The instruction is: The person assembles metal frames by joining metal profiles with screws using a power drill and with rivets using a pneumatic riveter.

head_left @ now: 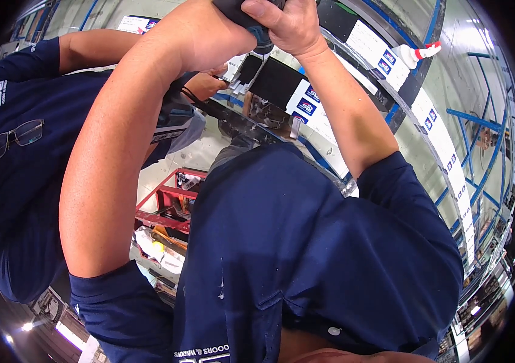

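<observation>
Both my arms reach up to the top edge of the head view. There my left hand (224, 39) and my right hand (295, 25) close around a dark tool (236, 12) with a black body and a dark teal part; its upper end is cut off, so its exact kind does not show. My right thumb lies across its black body. Beneath the tool runs a black frame profile (274, 80) with white label film (309, 109) on it. A co-worker's hand (206, 85) is at the profile's left end, beside my left wrist.
On my left stands the co-worker in a navy shirt (27, 151), eyeglasses hanging on it. A white bottle with a red cap (407, 55) sits on the right, by more film-covered profiles (369, 51). Below are a red metal cart (167, 209) with assorted items and blue racks (481, 121) far right.
</observation>
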The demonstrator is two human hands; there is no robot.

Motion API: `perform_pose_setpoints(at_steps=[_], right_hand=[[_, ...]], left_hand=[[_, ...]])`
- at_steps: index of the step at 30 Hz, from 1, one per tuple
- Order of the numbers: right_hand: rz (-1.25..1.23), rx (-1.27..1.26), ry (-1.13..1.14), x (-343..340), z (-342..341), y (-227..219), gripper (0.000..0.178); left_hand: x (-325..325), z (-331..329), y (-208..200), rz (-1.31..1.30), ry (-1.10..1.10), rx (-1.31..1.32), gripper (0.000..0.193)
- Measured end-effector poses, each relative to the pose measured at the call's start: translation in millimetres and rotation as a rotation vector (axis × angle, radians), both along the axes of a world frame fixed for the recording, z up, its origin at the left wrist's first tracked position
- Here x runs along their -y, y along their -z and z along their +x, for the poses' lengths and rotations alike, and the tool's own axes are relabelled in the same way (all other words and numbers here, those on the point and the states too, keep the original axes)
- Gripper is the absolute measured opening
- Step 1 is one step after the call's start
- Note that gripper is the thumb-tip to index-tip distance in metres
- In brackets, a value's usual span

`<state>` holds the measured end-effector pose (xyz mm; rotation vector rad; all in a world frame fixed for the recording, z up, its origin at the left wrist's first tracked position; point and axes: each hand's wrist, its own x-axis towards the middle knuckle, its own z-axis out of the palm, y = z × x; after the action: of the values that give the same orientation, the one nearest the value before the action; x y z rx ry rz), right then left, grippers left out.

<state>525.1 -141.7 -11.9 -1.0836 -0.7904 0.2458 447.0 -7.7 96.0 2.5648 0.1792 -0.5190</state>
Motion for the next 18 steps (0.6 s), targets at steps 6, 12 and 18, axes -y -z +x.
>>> perform_pose_setpoints(at_steps=[6,12,18], right_hand=[[-0.008,0.201,0.058,0.4,-5.7,-8.3,0.06],[0.001,0.186,0.058,0.4,-5.7,-7.0,0.061],[-0.023,0.203,0.062,-0.9,-2.7,-2.3,0.06]], left_hand=[[-2.6,-1.1,2.4,0.002,0.014,-0.006,0.028],[-1.2,0.6,1.7,-0.007,0.025,-0.024,0.027],[-1.9,-0.3,1.5,0.004,0.03,-0.016,0.027]])
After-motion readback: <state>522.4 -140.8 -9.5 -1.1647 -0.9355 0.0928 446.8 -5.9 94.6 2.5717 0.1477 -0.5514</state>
